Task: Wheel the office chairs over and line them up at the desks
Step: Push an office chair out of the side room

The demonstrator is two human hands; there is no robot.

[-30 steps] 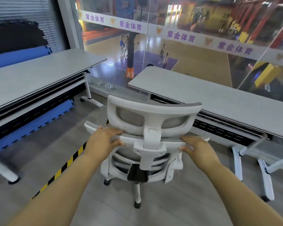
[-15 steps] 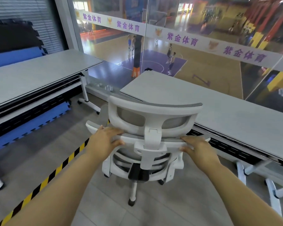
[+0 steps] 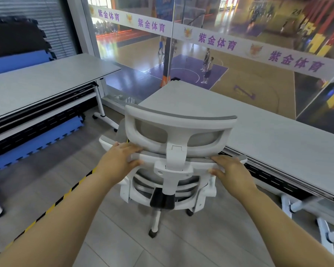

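A white office chair (image 3: 178,130) with a grey mesh back and headrest stands in front of me, its back toward me, on castors. My left hand (image 3: 118,159) grips the left end of the backrest's top rail. My right hand (image 3: 229,170) grips the right end of the same rail. The chair's front is at the near edge of the right grey desk (image 3: 268,135), close to that desk's left end. A second grey desk (image 3: 37,83) stands to the left.
A glass wall (image 3: 220,60) overlooking a sports court runs behind the desks. Blue foam mats (image 3: 37,139) lie under the left desk, with black and blue mats stacked behind it. Yellow-black hazard tape (image 3: 52,207) crosses the floor. The right desk's white legs (image 3: 324,234) stand at right.
The chair and I have rolled forward toward the right desk; the desk edge and glass wall are nearer. Both hands keep the same grip on the backrest.
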